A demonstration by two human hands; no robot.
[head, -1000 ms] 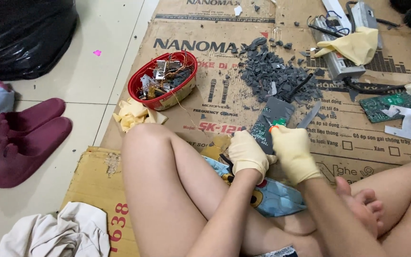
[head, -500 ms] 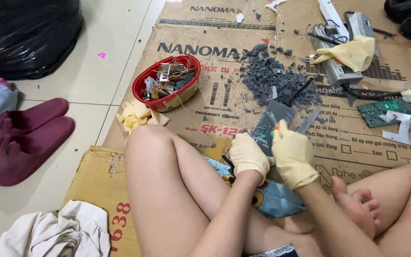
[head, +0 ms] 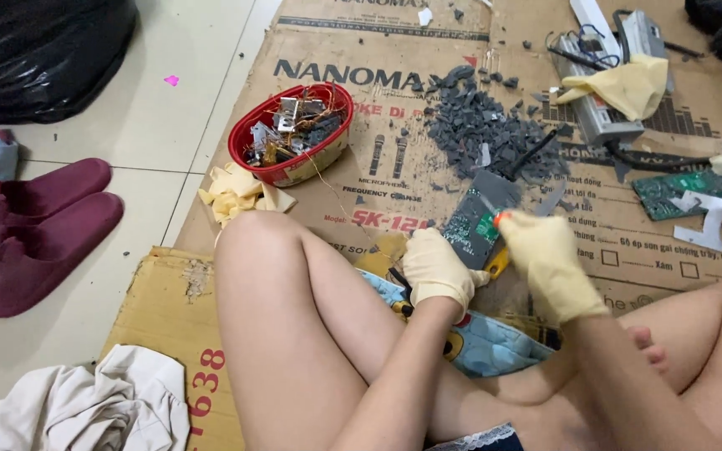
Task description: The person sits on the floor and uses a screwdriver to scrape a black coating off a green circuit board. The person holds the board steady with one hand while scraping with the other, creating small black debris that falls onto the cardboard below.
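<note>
Head view showed my gloved left hand [head: 436, 271] gripping the circuit board [head: 476, 219] upright on the cardboard [head: 394, 175], my right hand [head: 549, 263] clenched around a small tool against it. I judged the tool could slip off and jab my left fingers.

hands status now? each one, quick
Left hand: closed, gripping the circuit board.
Right hand: closed on an orange-handled tool against the board.

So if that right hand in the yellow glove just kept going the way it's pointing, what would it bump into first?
The right hand points up and away from the person, at the dark circuit board it is already working on. Beyond that lies the heap of small grey plastic chips on the cardboard, though depth is hard to judge.
</note>
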